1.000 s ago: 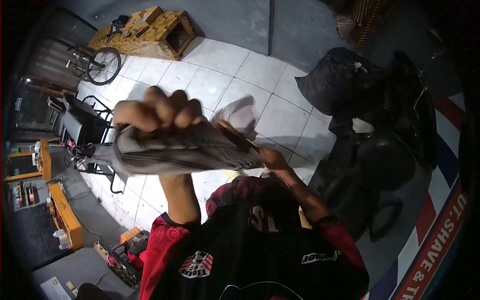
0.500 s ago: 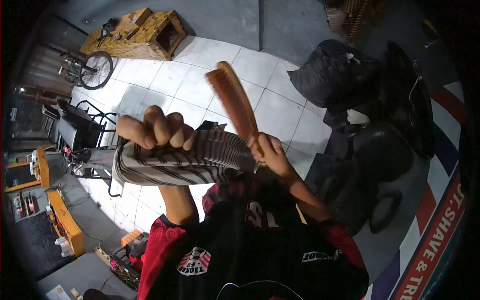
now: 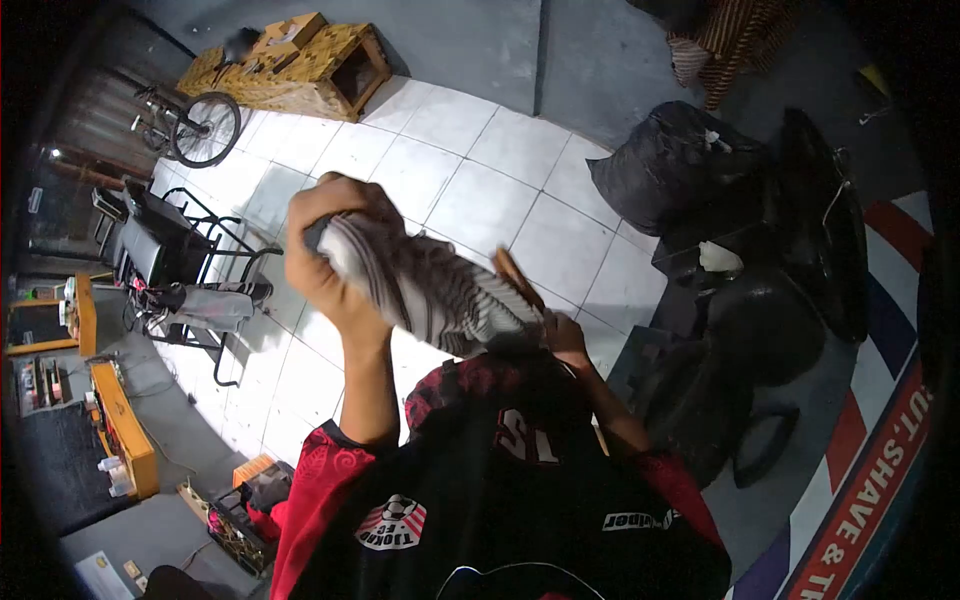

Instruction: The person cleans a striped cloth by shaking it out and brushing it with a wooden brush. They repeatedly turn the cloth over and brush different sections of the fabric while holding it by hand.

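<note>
A bunched grey-and-black striped cloth (image 3: 430, 285) stretches across the space in front of my chest. My left hand (image 3: 335, 240) is wrapped round the cloth's left end, fingers curled over it. At the cloth's other end is my right hand (image 3: 566, 338), partly hidden behind the fabric. From beside it a brown comb (image 3: 516, 272) sticks up, mostly covered by the cloth, with only its upper end showing. The right-hand fingers are closed around the comb's lower part, as far as they show.
A black plastic bag (image 3: 660, 165) and dark round objects stand at right, beside a lettered banner (image 3: 870, 500). Across the tiled floor (image 3: 490, 200) are a yellow-topped table (image 3: 290, 75), a bicycle (image 3: 205, 130) and a black chair (image 3: 160, 240). An orange shelf (image 3: 127, 430) is at lower left.
My left hand has turned over and pulled the cloth into a tighter bunch. The comb, in full view before, has dropped and is now largely behind the cloth with my right hand.
</note>
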The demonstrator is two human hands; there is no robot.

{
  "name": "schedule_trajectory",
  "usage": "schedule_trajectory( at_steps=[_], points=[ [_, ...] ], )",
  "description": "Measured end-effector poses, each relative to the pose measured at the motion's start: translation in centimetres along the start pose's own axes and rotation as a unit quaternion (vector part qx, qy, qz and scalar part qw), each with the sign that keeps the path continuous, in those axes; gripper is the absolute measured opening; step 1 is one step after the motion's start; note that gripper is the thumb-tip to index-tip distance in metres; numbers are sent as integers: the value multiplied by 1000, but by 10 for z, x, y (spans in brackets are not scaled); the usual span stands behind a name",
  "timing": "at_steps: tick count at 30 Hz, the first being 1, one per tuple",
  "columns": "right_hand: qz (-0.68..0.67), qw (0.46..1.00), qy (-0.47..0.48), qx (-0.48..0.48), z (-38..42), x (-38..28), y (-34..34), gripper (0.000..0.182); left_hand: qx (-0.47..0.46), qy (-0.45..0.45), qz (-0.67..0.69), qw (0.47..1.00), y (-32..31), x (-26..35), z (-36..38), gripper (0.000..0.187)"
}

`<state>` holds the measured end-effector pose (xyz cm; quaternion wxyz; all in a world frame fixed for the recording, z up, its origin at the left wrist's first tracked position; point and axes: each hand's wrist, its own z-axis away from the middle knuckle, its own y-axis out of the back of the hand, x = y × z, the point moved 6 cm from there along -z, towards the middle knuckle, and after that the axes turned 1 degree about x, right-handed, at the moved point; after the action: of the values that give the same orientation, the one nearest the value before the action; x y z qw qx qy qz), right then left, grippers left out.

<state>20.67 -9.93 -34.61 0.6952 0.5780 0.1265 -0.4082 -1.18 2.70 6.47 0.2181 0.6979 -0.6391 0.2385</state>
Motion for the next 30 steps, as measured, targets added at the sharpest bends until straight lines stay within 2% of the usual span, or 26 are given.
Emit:
schedule_trajectory(
  at_steps=[1,2,3,4,6,8,9,11,12,13,14,15,16,17,19,20,22,23,24,25,26,27,30],
  points=[
    [-53,996,51,57,3,-35,22,49,4,21,20,1000,-6,-4,2,15],
    [-155,986,27,54,7,-67,44,38,6,42,40,998,-10,-9,3,11],
    [-255,966,3,50,15,-102,67,28,-16,18,-4,1000,-14,-7,1,8],
    [-352,936,16,12,25,-134,84,28,-14,15,-29,999,-15,-5,-1,8],
    [-534,842,42,-62,41,-179,104,29,-11,10,-80,997,-19,1,-4,9],
    [-417,882,219,-18,46,-199,105,37,1,-21,-132,991,-28,10,-9,20],
    [-348,895,280,-3,51,-210,108,33,-8,-34,-152,988,-32,12,-11,21],
    [-284,917,279,23,40,-182,71,30,-5,-48,-181,982,-36,18,-16,21],
    [-251,926,279,36,33,-165,48,30,31,-48,-163,985,-32,20,-19,20],
    [-144,968,197,-54,23,-138,28,29,66,-47,-145,986,-29,19,-22,20],
    [26,949,312,-43,20,-99,0,29,103,-48,-127,985,-25,20,-25,20],
    [105,939,316,-82,18,-78,-6,29,102,26,-122,987,-19,17,-24,21],
    [182,920,326,-120,20,-71,-3,29,111,14,-126,986,-15,17,-25,21],
    [165,936,232,-208,19,-52,3,29,120,3,-129,984,-12,16,-25,21],
    [195,955,126,-185,13,10,-11,29,146,-1,-114,983,-7,12,-20,22],
    [191,960,82,-187,7,31,-12,29,155,-59,-111,980,-8,17,-17,24],
    [181,965,-5,-189,-4,60,-12,28,62,-47,-170,982,-11,19,-13,14],
    [251,945,210,-16,-1,38,-2,25,49,-50,-160,985,-11,15,-12,13],
    [42,994,96,-28,-1,10,26,28,36,-53,-148,987,-12,10,-10,12],
    [-169,985,-25,-35,-1,-34,62,31,22,-56,-134,989,-15,7,-9,11],
    [-300,949,6,-96,0,-64,76,37,23,-60,-122,990,-18,5,-10,11],
    [-424,892,37,-154,3,-90,87,43,23,-65,-112,991,-20,4,-10,10],
    [-473,842,93,-242,19,-149,106,37,3,-79,-121,990,-29,11,-13,11]
  ],
)
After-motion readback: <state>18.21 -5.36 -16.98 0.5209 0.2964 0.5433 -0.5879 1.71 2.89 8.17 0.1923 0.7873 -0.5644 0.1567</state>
